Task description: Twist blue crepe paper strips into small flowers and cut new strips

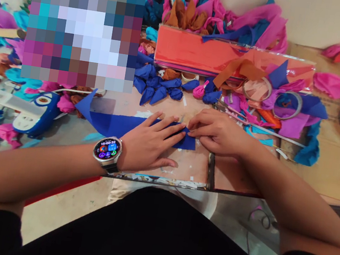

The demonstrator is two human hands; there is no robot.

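Observation:
A long strip of dark blue paper [109, 123] lies across the table in front of me, its left end curling up to a point. My left hand [150, 139] is spread flat over the strip, fingers apart, pressing it down. At the strip's right end, my right hand [217, 130] has its fingertips pinched together on the paper's upper edge, close to the left fingertips. Just beyond both hands sit several twisted dark blue paper pieces [158, 95] and a small pink rolled one [199, 91].
Behind them lies a plastic-wrapped pack of orange-red sheets [194, 50], with crumpled coloured paper [250, 18] heaped beyond. Two tape rolls stand to the right, one clear [256, 89], one greyish [287, 104]. A blue-and-white device [39, 114] lies left. The table's front edge [155, 180] is near my body.

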